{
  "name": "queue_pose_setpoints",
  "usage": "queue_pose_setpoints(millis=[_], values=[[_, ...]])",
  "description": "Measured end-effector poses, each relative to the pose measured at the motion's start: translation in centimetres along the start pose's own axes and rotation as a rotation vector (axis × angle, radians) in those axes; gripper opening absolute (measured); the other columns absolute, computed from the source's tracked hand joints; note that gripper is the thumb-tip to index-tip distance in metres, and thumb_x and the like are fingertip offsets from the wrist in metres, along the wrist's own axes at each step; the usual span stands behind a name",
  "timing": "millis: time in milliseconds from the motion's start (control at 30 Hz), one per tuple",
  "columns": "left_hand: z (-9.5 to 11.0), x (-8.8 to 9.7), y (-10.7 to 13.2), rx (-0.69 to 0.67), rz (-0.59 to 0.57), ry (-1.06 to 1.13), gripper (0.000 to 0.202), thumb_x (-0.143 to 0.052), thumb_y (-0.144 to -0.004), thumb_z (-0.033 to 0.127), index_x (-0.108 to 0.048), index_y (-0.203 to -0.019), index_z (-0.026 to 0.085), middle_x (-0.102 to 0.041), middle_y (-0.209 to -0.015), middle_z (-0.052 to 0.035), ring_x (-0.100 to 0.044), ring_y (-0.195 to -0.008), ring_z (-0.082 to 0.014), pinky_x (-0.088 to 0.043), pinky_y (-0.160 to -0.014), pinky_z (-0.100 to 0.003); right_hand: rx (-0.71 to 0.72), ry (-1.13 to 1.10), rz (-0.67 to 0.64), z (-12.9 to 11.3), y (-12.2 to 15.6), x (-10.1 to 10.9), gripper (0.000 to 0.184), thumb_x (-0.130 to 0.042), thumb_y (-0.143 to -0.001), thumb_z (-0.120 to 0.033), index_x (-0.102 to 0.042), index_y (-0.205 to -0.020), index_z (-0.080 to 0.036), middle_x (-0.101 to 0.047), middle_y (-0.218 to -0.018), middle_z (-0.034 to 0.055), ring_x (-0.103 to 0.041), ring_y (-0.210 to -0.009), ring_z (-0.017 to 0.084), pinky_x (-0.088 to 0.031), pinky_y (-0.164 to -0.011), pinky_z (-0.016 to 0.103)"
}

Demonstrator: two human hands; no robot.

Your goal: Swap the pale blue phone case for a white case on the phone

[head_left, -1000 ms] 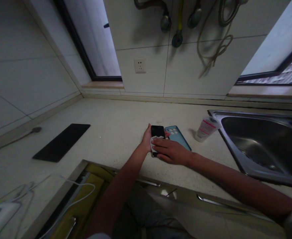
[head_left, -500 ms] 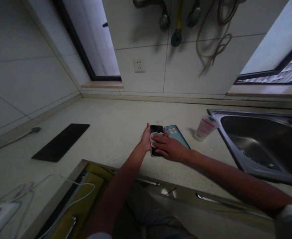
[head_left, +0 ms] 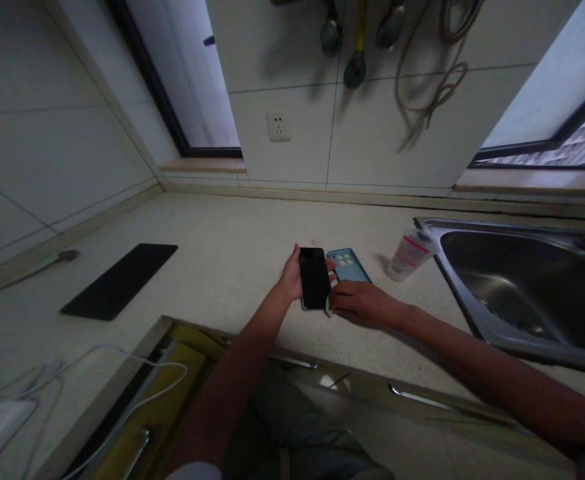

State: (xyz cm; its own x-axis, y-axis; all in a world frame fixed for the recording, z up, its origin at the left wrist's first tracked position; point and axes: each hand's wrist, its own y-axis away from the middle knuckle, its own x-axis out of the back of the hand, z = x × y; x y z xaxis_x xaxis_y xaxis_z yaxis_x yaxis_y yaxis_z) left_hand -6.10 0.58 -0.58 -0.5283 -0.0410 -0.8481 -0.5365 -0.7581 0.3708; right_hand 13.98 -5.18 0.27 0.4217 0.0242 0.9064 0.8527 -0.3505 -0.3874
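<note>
Head view: the left hand (head_left: 291, 277) grips the left edge of a black phone (head_left: 314, 278), which lies screen-up on the pale countertop (head_left: 232, 253). The right hand (head_left: 360, 304) rests just beside the phone's lower right corner, fingers curled; whether it still pinches a cloth cannot be told. A teal phone case (head_left: 348, 264) lies touching the phone's right side. A small bottle (head_left: 408, 253) lies near the steel sink (head_left: 512, 287). A black mat (head_left: 118, 280) lies well apart to the left.
</note>
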Motion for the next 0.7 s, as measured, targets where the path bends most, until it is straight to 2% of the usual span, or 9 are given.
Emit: queue_pose_setpoints(millis=[133, 233, 333, 433, 567, 633, 700], values=[[0.0, 0.0, -0.2, 0.02, -0.02, -0.054, 0.075, -0.03, -0.093, 0.069, -0.061, -0.123, 0.007, -0.072, -0.104, -0.0227, -0.071, -0.095, -0.0335, -0.054, -0.086, -0.05, -0.097, -0.11, -0.013, 1.1, 0.2, 0.7, 0.02, -0.051, -0.097, -0.022, -0.07, -0.092, -0.021, -0.068, -0.091, 0.0085, -0.064, -0.084, 0.02, -0.053, -0.074, 0.033], [0.0, -0.1, -0.2, 0.041, -0.02, -0.113, 0.072, -0.029, -0.095, 0.067, -0.063, -0.12, 0.009, -0.073, -0.1, -0.0204, -0.072, -0.093, -0.032, -0.055, -0.086, -0.047, -0.199, -0.194, 0.054, 2.2, -0.3, 0.9, 0.02, -0.05, -0.096, -0.026, -0.068, -0.089, -0.021, -0.069, -0.088, 0.0075, -0.064, -0.083, 0.021, -0.052, -0.076, 0.035], [0.1, 0.0, -0.2, 0.06, -0.048, -0.135, 0.068, -0.031, -0.096, 0.065, -0.063, -0.121, 0.011, -0.074, -0.097, -0.0182, -0.072, -0.091, -0.0308, -0.054, -0.088, -0.047, -0.376, -0.203, 0.208, 4.1, -1.4, 0.9, 0.019, -0.054, -0.094, -0.032, -0.067, -0.086, -0.022, -0.068, -0.083, 0.0055, -0.062, -0.078, 0.021, -0.05, -0.073, 0.036], [0.1, 0.2, -0.3, 0.08, -0.072, -0.132, 0.072, -0.031, -0.095, 0.067, -0.06, -0.126, 0.01, -0.073, -0.101, -0.0196, -0.072, -0.094, -0.0314, -0.052, -0.092, -0.05, -0.557, -0.181, 0.396, 6.1, -2.9, 0.7, 0.018, -0.057, -0.089, -0.035, -0.067, -0.082, -0.021, -0.067, -0.078, 0.0043, -0.062, -0.072, 0.02, -0.048, -0.071, 0.035], [0.0, 0.3, -0.4, 0.109, -0.104, -0.126, 0.074, -0.033, -0.093, 0.07, -0.058, -0.129, 0.01, -0.072, -0.105, -0.0213, -0.071, -0.098, -0.0321, -0.05, -0.095, -0.051, -0.674, -0.176, 0.577, 7.6, -5.2, 0.3, 0.019, -0.059, -0.086, -0.036, -0.066, -0.081, -0.02, -0.068, -0.083, 0.0055, -0.063, -0.076, 0.021, -0.049, -0.072, 0.034], [-0.1, 0.2, -0.4, 0.109, -0.123, -0.111, 0.072, -0.033, -0.094, 0.069, -0.059, -0.129, 0.011, -0.073, -0.105, -0.0202, -0.071, -0.098, -0.0316, -0.05, -0.095, -0.05, -0.689, -0.189, 0.571, 7.4, -6.4, -0.1, 0.02, -0.058, -0.088, -0.036, -0.066, -0.084, -0.019, -0.069, -0.085, 0.0058, -0.064, -0.077, 0.02, -0.048, -0.072, 0.032], [-0.1, 0.1, -0.3, 0.083, -0.114, -0.097, 0.07, -0.031, -0.094, 0.068, -0.06, -0.128, 0.013, -0.073, -0.103, -0.018, -0.071, -0.097, -0.031, -0.05, -0.094, -0.049, -0.677, -0.184, 0.462, 6.6, -7.5, -0.4, 0.019, -0.056, -0.091, -0.035, -0.066, -0.088, -0.019, -0.071, -0.084, 0.0053, -0.064, -0.075, 0.019, -0.046, -0.071, 0.03]])
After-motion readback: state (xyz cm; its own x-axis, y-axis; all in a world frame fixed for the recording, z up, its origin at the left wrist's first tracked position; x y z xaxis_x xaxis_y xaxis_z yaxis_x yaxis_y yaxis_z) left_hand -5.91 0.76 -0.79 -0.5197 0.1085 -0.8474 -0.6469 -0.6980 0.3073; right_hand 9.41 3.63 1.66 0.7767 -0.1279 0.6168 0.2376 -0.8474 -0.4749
